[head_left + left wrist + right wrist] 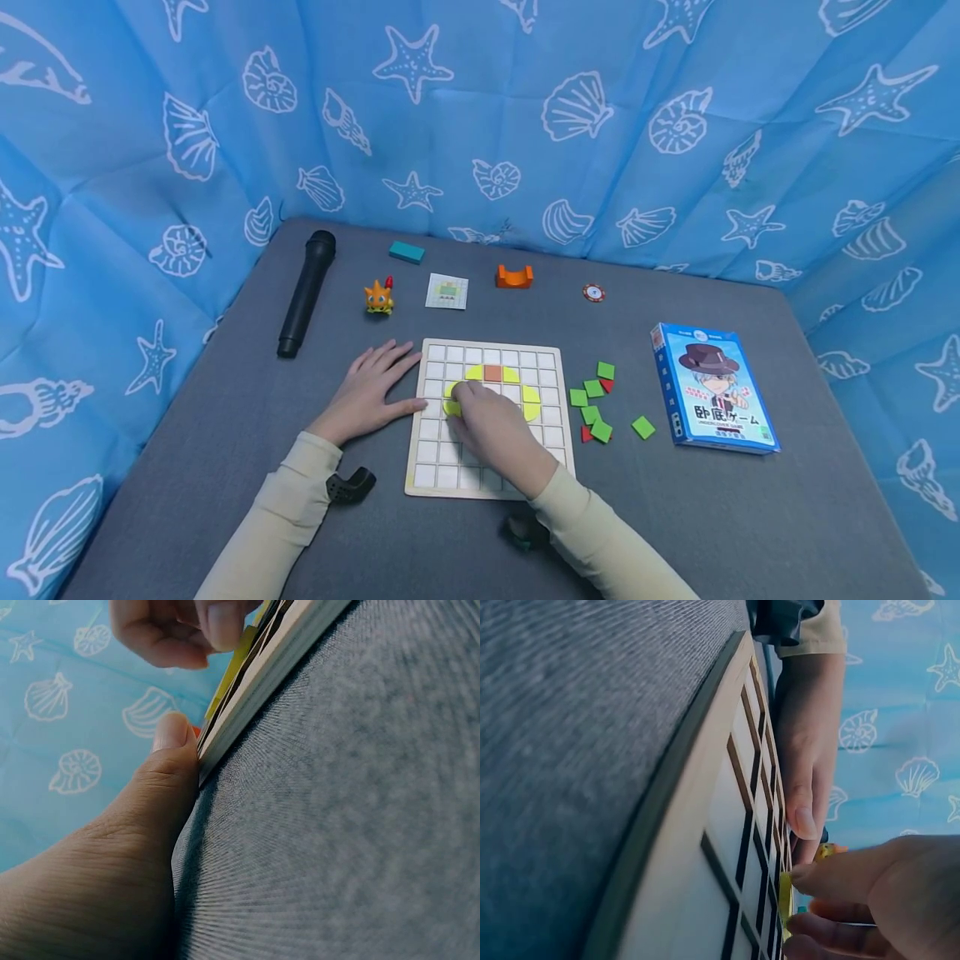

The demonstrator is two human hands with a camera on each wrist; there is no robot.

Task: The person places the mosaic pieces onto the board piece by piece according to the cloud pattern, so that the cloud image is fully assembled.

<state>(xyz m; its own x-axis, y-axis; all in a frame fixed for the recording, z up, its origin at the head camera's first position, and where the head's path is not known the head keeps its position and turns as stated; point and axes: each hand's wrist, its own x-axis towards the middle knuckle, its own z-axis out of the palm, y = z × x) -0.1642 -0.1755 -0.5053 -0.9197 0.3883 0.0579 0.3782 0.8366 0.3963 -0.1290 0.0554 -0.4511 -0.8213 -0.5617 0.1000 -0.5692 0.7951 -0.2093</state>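
A square wooden grid board [425, 475] with white cells lies on the grey table. Yellow tiles [531, 412], some round-edged, form a partial ring on it, with an orange-brown square tile [492, 372] at the top. My right hand [495, 429] reaches over the board's middle. Its thumb and curled fingers pinch a yellow tile [784, 896] at the ring's left side, partly hidden by the hand. My left hand [367, 392] rests flat on the table, fingers spread, its thumb [171, 742] touching the board's left edge.
Green tiles [578, 397] and red pieces [607, 385] lie right of the board, near a blue game box [716, 387]. Behind are a black microphone [306, 296], orange figurine [378, 298], pattern card [447, 292], teal block [407, 252], orange block [514, 277] and chip [593, 292].
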